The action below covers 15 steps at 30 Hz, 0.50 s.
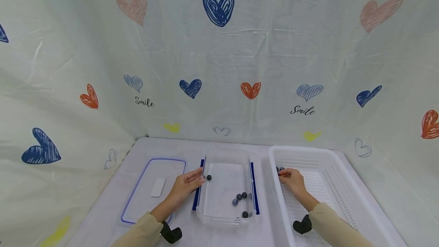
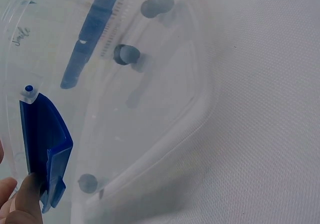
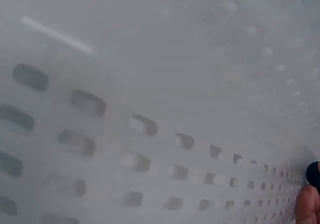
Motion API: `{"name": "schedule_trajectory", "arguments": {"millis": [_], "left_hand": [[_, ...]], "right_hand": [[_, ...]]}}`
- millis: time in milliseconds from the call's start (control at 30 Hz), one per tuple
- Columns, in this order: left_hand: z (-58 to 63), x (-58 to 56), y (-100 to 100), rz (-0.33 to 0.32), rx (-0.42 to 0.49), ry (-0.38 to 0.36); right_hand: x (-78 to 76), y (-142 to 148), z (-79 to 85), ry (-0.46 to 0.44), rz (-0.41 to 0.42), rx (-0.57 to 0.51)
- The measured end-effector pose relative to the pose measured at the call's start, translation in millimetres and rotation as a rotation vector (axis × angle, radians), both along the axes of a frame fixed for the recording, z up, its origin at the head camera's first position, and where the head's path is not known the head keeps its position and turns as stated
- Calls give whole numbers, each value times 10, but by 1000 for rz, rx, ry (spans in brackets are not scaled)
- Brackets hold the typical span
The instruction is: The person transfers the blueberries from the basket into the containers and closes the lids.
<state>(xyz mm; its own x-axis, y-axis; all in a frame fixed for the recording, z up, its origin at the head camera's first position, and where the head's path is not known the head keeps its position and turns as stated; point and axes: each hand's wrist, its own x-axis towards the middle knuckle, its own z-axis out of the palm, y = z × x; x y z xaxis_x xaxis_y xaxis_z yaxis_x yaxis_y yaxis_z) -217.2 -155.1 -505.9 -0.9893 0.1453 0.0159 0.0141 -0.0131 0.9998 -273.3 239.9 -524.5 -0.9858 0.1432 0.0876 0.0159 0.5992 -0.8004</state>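
Observation:
My left hand (image 1: 185, 186) reaches to the left side of a clear plastic box (image 1: 221, 169), its fairly straight fingers touching the rim by a dark blue latch (image 2: 47, 139). In the left wrist view the fingertips lie against the lower part of that latch. Several blueberries (image 1: 239, 196) lie inside the box, most of them toward its right. My right hand (image 1: 294, 182) is inside a white perforated basket (image 1: 322, 159), close to its left wall. Its fingertips pinch a dark blueberry (image 3: 313, 173), partly cut off in the right wrist view. More blueberries (image 1: 282, 168) sit just beyond the fingers.
A clear lid with a blue seal (image 1: 151, 159) lies left of the box, with a small white rectangular piece (image 1: 158, 187) on it. White cloth covers the table (image 1: 264, 186). A pale curtain (image 1: 219, 56) printed with hearts hangs behind and beside it.

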Motion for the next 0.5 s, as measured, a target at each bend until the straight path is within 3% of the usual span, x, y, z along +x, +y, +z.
{"name": "schedule_trajectory", "arguments": {"millis": [233, 500], "left_hand": [[80, 40, 5, -14, 33, -27], [4, 0, 2, -2, 48, -27]], "right_hand": [[-31, 5, -37, 23, 3, 16], [-28, 11, -12, -17, -11, -5]]}}
